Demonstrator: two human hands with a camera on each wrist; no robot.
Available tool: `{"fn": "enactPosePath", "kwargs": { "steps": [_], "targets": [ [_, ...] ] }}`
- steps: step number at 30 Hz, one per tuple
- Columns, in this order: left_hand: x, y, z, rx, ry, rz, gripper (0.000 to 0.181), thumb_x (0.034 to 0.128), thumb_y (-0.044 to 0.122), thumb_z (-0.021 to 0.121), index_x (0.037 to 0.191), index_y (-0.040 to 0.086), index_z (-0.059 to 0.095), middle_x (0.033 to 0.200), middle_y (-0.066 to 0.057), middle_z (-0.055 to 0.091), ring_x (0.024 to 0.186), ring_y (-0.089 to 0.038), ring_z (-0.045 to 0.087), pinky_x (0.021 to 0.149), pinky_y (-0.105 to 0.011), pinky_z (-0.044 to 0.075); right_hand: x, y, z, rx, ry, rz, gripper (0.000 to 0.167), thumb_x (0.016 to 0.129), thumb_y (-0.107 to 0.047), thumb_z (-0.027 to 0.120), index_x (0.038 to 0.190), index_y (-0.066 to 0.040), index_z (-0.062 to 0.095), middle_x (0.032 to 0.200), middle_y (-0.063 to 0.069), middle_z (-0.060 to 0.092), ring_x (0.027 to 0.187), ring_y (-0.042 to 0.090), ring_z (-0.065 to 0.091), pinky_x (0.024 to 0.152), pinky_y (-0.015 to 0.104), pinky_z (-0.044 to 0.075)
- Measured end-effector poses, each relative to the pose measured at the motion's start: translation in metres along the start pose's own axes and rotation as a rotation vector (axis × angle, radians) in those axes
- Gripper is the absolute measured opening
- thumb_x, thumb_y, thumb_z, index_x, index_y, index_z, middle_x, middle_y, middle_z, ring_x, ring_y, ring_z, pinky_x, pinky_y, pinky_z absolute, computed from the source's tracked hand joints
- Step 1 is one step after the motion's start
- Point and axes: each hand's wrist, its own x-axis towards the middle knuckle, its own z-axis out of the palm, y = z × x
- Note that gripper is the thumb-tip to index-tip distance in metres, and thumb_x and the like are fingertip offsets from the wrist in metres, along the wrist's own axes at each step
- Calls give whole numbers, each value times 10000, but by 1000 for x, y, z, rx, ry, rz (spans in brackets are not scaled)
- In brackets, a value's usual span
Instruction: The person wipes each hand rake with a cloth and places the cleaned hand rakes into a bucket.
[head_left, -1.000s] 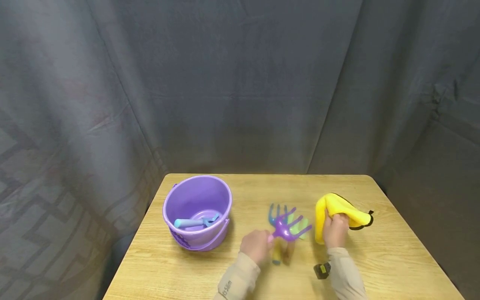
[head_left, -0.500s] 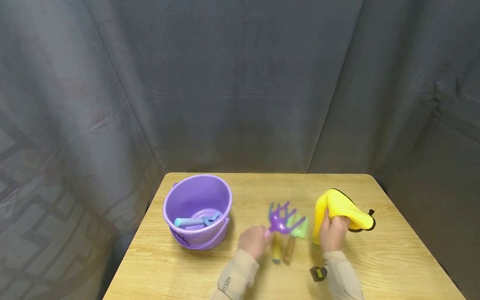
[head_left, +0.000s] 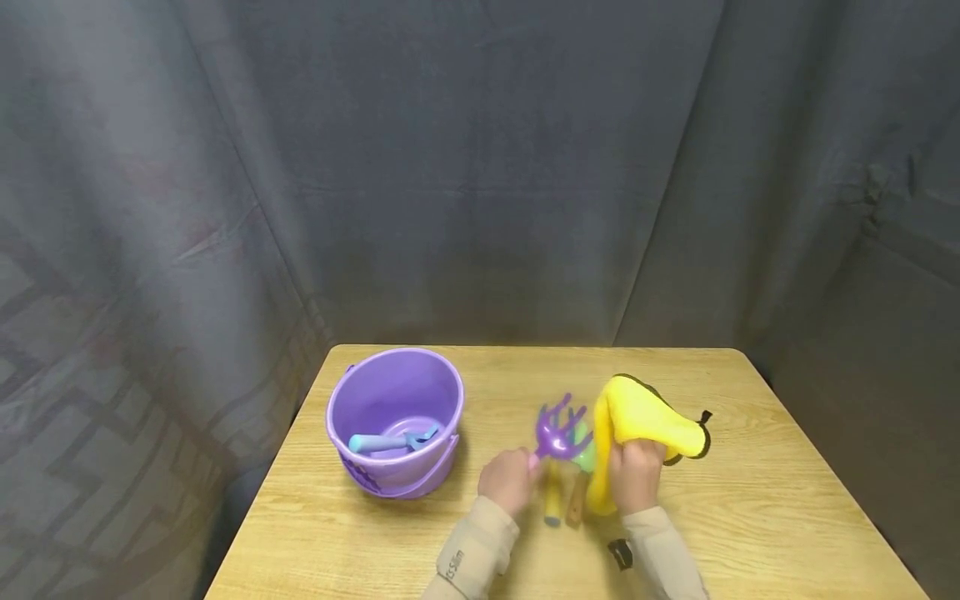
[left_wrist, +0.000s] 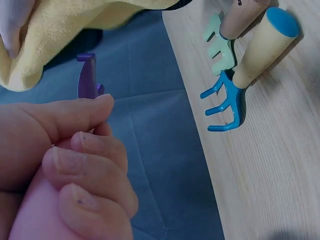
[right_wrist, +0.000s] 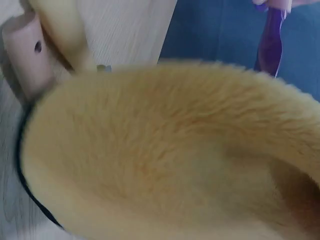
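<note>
In the head view my left hand grips the pink handle of a purple hand rake, tines up and away. My right hand holds a bunched yellow cloth with black edging, just right of the rake. Beneath the rake lie a blue rake with a yellowish handle and a green tool with a wooden handle. The cloth fills most of the right wrist view and hides the right fingers there.
A purple bucket stands at the left of the wooden table, with a light blue-handled tool inside. A small black object is beside the right sleeve. Grey curtains hang behind and at both sides.
My right hand has brought the yellow cloth left, closer to the purple rake and partly over the green tool. The purple rake has shifted slightly left and away from me, still in my left hand.
</note>
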Motion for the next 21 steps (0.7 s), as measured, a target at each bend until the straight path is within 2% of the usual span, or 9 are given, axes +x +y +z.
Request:
{"fn": "enactPosePath", "kwargs": {
  "steps": [5, 8, 12, 17, 19, 21],
  "targets": [
    [1, 1, -1, 13, 7, 11, 257, 856, 247, 579, 648, 103, 533, 553, 25, 462, 447, -105, 420, 400, -217, 351, -1, -7, 3, 54, -34, -10, 220, 556, 115, 474, 480, -23, 320, 456, 73, 288, 427, 248, 264, 521, 450, 297],
    [0, 2, -1, 17, 11, 14, 257, 856, 242, 579, 644, 104, 533, 550, 27, 456, 441, -103, 413, 395, -212, 344, -2, -11, 4, 87, -71, -35, 194, 573, 86, 486, 500, -19, 340, 467, 79, 312, 428, 261, 295, 493, 440, 318],
    [0, 5, -3, 7, 17, 22, 259, 862, 229, 569, 641, 99, 530, 542, 30, 445, 437, -98, 404, 392, -208, 339, -7, -18, 5, 110, -167, -116, 208, 711, -32, 444, 519, -40, 364, 478, 57, 341, 419, 218, 323, 414, 355, 318],
    [0, 7, -4, -5, 44, 28, 250, 862, 204, 563, 639, 95, 529, 527, 28, 440, 433, -105, 403, 392, -214, 335, -11, -24, 8, 145, -289, -222, 440, 934, -254, 304, 558, -67, 436, 494, -16, 378, 416, 106, 337, 381, 218, 315],
    [0, 8, -3, 6, 57, 27, 242, 862, 211, 567, 650, 99, 539, 527, 23, 454, 434, -109, 415, 392, -215, 338, -12, -24, 10, 179, -327, -251, 492, 960, -338, 299, 590, -64, 473, 503, -42, 382, 420, 63, 325, 388, 178, 308],
    [-1, 8, -3, 31, 70, 39, 227, 862, 207, 569, 660, 105, 547, 535, 14, 477, 442, -118, 438, 396, -218, 348, -12, -24, 11, 219, -368, -259, 474, 952, -385, 334, 615, -87, 484, 525, -72, 373, 438, 21, 306, 398, 140, 294]
  ]
}}
